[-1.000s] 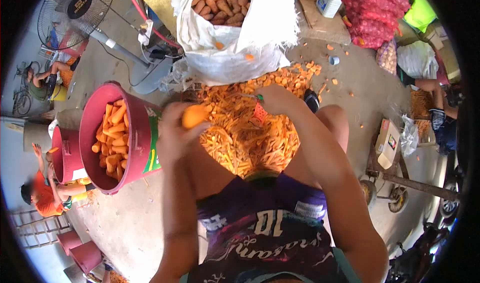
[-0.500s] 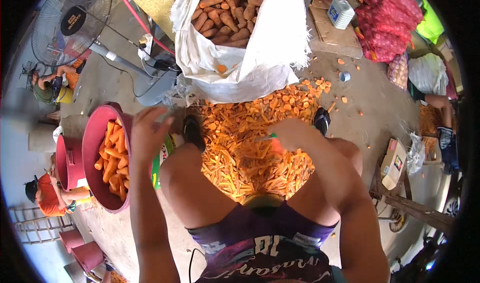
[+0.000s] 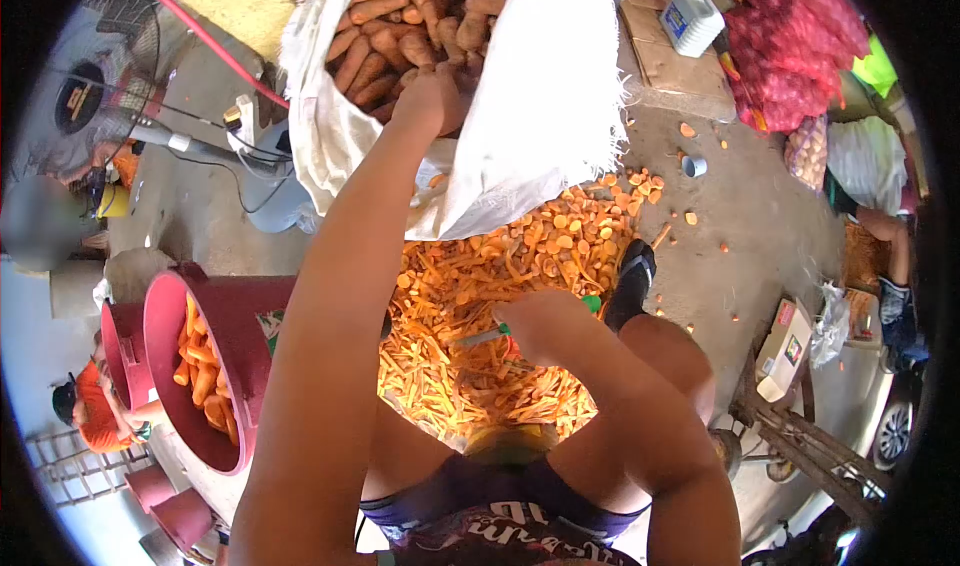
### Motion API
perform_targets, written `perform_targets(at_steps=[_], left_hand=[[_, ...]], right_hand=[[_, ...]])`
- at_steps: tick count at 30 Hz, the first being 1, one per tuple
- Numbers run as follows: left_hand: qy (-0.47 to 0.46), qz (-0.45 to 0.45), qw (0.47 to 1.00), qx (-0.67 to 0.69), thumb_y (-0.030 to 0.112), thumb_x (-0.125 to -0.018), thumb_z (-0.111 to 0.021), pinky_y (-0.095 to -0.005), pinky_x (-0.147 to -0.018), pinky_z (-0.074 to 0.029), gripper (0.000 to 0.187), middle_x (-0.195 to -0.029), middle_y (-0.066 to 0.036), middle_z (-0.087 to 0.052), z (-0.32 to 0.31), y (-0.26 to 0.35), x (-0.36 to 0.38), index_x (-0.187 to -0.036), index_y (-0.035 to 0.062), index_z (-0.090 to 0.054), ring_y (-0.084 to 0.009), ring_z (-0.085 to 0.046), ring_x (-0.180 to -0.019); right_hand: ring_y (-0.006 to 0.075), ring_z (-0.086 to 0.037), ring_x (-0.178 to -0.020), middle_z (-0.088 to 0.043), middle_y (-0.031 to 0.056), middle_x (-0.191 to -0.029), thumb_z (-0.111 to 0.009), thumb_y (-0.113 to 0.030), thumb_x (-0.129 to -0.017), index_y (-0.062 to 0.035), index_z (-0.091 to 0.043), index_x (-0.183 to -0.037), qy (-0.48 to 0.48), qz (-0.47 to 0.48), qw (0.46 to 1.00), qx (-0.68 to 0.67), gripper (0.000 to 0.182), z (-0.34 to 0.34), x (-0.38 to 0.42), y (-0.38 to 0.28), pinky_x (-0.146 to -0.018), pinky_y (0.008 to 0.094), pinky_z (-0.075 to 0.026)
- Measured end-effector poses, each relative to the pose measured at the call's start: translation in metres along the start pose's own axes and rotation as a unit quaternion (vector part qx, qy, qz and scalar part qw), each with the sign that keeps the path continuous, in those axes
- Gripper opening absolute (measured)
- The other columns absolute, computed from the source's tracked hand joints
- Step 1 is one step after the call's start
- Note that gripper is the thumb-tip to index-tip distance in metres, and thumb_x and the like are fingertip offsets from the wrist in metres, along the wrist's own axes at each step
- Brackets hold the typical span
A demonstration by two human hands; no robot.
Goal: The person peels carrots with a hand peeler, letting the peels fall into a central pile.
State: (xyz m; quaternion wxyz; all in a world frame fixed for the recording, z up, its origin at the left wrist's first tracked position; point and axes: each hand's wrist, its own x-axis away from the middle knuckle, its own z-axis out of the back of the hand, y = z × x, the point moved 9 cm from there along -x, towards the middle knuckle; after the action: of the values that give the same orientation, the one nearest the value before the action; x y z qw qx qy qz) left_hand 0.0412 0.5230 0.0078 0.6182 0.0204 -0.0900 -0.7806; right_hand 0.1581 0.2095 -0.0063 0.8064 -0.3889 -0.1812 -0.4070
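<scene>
My left hand [image 3: 430,101] reaches into the white sack [image 3: 525,76], on the unpeeled carrots [image 3: 375,51]; its fingertips are hidden among them. Over the heap of orange peelings and carrot slices [image 3: 560,236], my right hand [image 3: 545,326] is closed round a green-handled tool [image 3: 590,304]. The tool's thin metal part [image 3: 480,338] points left. Peeled carrots [image 3: 203,376] lie in the red tub [image 3: 245,336] beside my left arm.
A fan [image 3: 80,96] stands at the left. Red net sacks [image 3: 785,46], a white jug [image 3: 690,21] and a small blue cup [image 3: 693,166] are at the upper right. Co-workers [image 3: 100,406] sit at the sides. A wooden frame [image 3: 815,456] is at the lower right.
My left hand has moved from beside the red tub up into the sack of carrots. My right hand has shifted slightly left and down with the tool. The view has tilted and shifted.
</scene>
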Motion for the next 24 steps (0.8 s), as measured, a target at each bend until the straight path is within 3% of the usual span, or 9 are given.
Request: perform_targets(at_steps=[1, 2, 3, 6, 9, 13, 19, 22, 24], left_hand=[[0.005, 0.035, 0.999, -0.021, 0.028, -0.1, -0.06, -0.0501, -0.113, -0.048, 0.055, -0.149, -0.032, -0.052, 0.004, 0.008, 0.003, -0.144, -0.0045, -0.053, -0.0483, -0.056, -0.134], [-0.017, 0.052, 0.998, -0.007, 0.036, -0.099, -0.061, -0.054, -0.116, -0.045, 0.073, -0.165, -0.033, -0.029, -0.005, 0.008, 0.003, -0.159, 0.003, -0.034, -0.0501, -0.048, -0.142], [-0.019, 0.047, 0.999, -0.009, 0.036, -0.099, -0.061, -0.054, -0.116, -0.045, 0.073, -0.165, -0.033, -0.029, -0.008, 0.011, 0.006, -0.159, 0.003, -0.034, -0.0501, -0.048, -0.142], [0.006, 0.002, 1.0, -0.018, 0.041, -0.099, -0.062, -0.0547, -0.113, -0.046, 0.078, -0.161, -0.031, -0.031, -0.015, 0.011, 0.012, -0.164, 0.0137, -0.029, -0.0498, -0.052, -0.139], [0.013, -0.08, 0.992, -0.096, 0.039, -0.099, -0.062, -0.0546, -0.112, -0.047, 0.076, -0.158, -0.027, -0.036, -0.032, 0.011, 0.008, -0.165, 0.0173, -0.028, -0.0492, -0.055, -0.135], [-0.013, -0.084, 0.979, -0.185, 0.036, -0.101, -0.058, -0.0539, -0.111, -0.049, 0.072, -0.161, -0.023, -0.036, -0.035, 0.004, 0.0, -0.165, 0.0192, -0.029, -0.047, -0.057, -0.135], [-0.026, -0.05, 0.988, -0.145, 0.032, -0.104, -0.051, -0.0513, -0.117, -0.042, 0.063, -0.159, -0.02, -0.045, 0.008, 0.033, 0.021, -0.162, 0.0162, -0.033, -0.0407, -0.056, -0.139], [0.042, -0.046, 0.989, -0.135, 0.031, -0.107, -0.045, -0.0508, -0.116, -0.042, 0.045, -0.149, -0.023, -0.059, 0.021, 0.036, 0.027, -0.148, 0.0131, -0.047, -0.037, -0.057, -0.139], [0.053, 0.03, 0.998, -0.01, 0.016, -0.1, -0.059, -0.0499, -0.111, -0.048, 0.046, -0.14, -0.024, -0.065, 0.04, 0.018, 0.029, -0.145, 0.0104, -0.05, -0.0382, -0.062, -0.133]], right_hand=[[0.0376, -0.074, -0.099, -0.075, 0.0136, -0.099, -0.071, -0.008, -0.086, -0.0095, -0.067, -0.118, 0.022, 0.003, 1.0, 0.0, 0.032, 0.002, -0.002, 0.003, -0.08, 0.0519, -0.058], [0.0376, -0.074, -0.099, -0.075, 0.0136, -0.099, -0.071, -0.008, -0.086, -0.0095, -0.067, -0.118, 0.024, 0.0, 1.0, -0.005, 0.032, 0.006, 0.001, 0.004, -0.08, 0.0519, -0.058], [0.0368, -0.075, -0.102, -0.076, 0.0141, -0.103, -0.072, -0.009, -0.087, -0.0087, -0.069, -0.118, 0.014, -0.001, 1.0, -0.008, 0.031, 0.011, 0.006, 0.002, -0.083, 0.0509, -0.059], [0.036, -0.075, -0.104, -0.077, 0.0146, -0.106, -0.072, -0.01, -0.089, -0.0074, -0.071, -0.117, 0.011, 0.0, 1.0, -0.005, 0.029, 0.008, 0.009, -0.003, -0.086, 0.0494, -0.06], [0.0358, -0.075, -0.104, -0.078, 0.0145, -0.107, -0.071, -0.009, -0.089, -0.0071, -0.071, -0.114, 0.011, 0.007, 1.0, 0.005, 0.025, 0.003, 0.017, -0.012, -0.086, 0.0489, -0.06], [0.0352, -0.076, -0.102, -0.078, 0.0143, -0.106, -0.069, -0.01, -0.09, -0.0078, -0.073, -0.112, -0.002, 0.006, 1.0, -0.006, 0.023, -0.006, 0.03, -0.021, -0.085, 0.0493, -0.061], [0.0344, -0.076, -0.103, -0.078, 0.0144, -0.107, -0.064, -0.012, -0.094, -0.0077, -0.072, -0.115, -0.025, -0.012, 1.0, -0.003, 0.023, -0.011, 0.033, -0.005, -0.085, 0.0497, -0.061], [0.0351, -0.076, -0.104, -0.077, 0.0147, -0.108, -0.064, -0.013, -0.095, -0.0078, -0.072, -0.117, 0.036, -0.003, 0.999, -0.01, 0.024, -0.005, 0.026, 0.008, -0.085, 0.0508, -0.061], [0.0367, -0.075, -0.102, -0.076, 0.0157, -0.105, -0.066, -0.011, -0.09, -0.0092, -0.07, -0.117, 0.061, -0.019, 0.998, -0.022, 0.027, -0.005, 0.017, 0.019, -0.084, 0.0515, -0.06]])
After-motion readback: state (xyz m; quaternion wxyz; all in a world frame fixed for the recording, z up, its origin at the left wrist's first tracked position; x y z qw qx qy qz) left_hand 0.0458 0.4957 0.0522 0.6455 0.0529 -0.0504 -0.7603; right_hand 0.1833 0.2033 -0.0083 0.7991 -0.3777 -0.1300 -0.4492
